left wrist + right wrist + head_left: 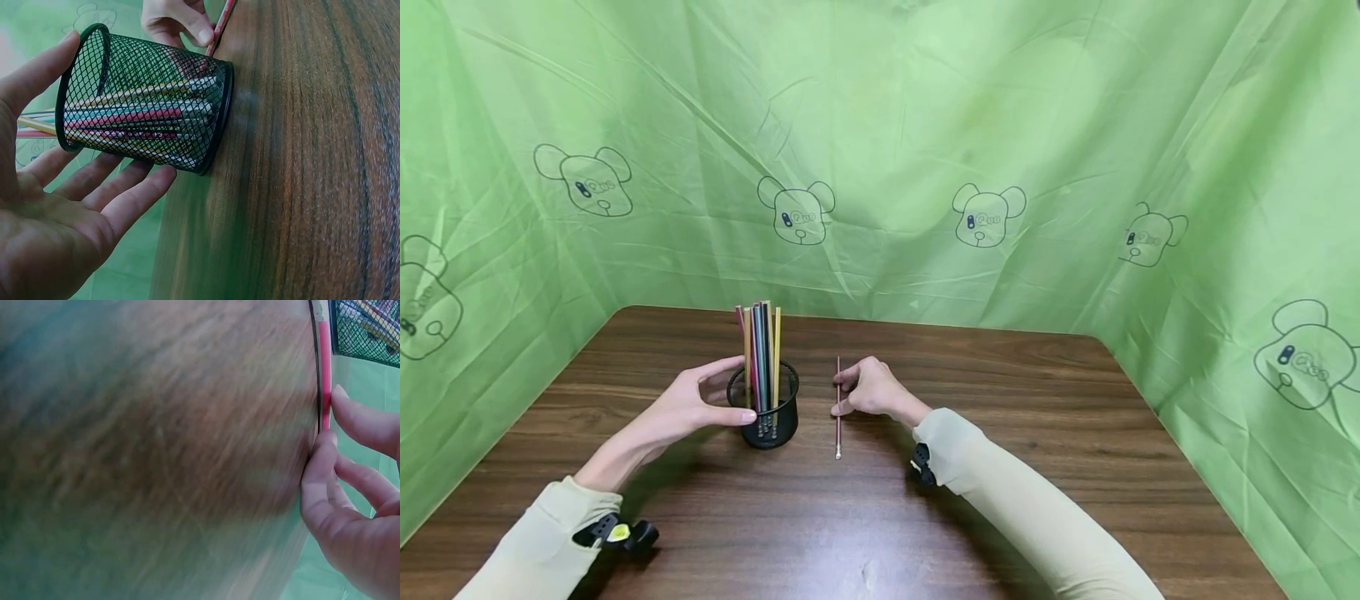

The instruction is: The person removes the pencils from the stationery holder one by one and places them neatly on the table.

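Note:
A black mesh pencil cup (786, 423) stands on the table, with several coloured pencils (763, 350) upright in it, eraser ends down. My left hand (688, 404) holds the cup from its left side, thumb at the rim and fingers spread along the wall, as the left wrist view shows. To the right of the cup, a pink-red pencil (838, 429) points away from me, its eraser end nearest me. My right hand (871, 387) pinches this pencil between thumb and fingers, close over the table. In the right wrist view the pencil (324, 362) runs along the table surface.
The dark wood table (1037, 450) has its far edge just beyond the cup. Green cloth (887, 275) printed with bear heads hangs behind and on both sides. Each sleeve carries a small black wrist device (922, 463).

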The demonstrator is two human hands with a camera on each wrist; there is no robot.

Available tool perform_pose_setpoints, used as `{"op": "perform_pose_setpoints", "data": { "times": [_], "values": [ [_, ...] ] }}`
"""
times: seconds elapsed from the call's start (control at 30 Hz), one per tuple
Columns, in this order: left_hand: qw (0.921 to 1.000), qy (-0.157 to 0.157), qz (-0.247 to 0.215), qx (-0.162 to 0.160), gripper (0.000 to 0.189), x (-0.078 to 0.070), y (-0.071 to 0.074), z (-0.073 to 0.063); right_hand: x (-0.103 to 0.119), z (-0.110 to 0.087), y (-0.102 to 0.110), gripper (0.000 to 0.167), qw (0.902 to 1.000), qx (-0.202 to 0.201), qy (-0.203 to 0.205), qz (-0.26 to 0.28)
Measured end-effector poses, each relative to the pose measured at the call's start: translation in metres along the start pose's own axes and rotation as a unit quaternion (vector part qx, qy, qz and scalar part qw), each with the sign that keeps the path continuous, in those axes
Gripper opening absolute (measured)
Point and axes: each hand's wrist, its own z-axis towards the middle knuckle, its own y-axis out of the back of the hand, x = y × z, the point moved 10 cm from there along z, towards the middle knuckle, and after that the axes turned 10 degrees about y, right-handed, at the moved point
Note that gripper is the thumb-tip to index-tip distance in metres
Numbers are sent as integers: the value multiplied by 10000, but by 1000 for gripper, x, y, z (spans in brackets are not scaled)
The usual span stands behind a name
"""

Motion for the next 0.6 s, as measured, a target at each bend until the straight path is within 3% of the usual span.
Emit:
{"op": "perform_pose_setpoints", "data": {
  "times": [0.6],
  "values": [
    [10000, 0, 31, -17, 90, 0, 0, 0, -2, 2, 0, 41, 9996, 48, 240, -168]
  ]
}}
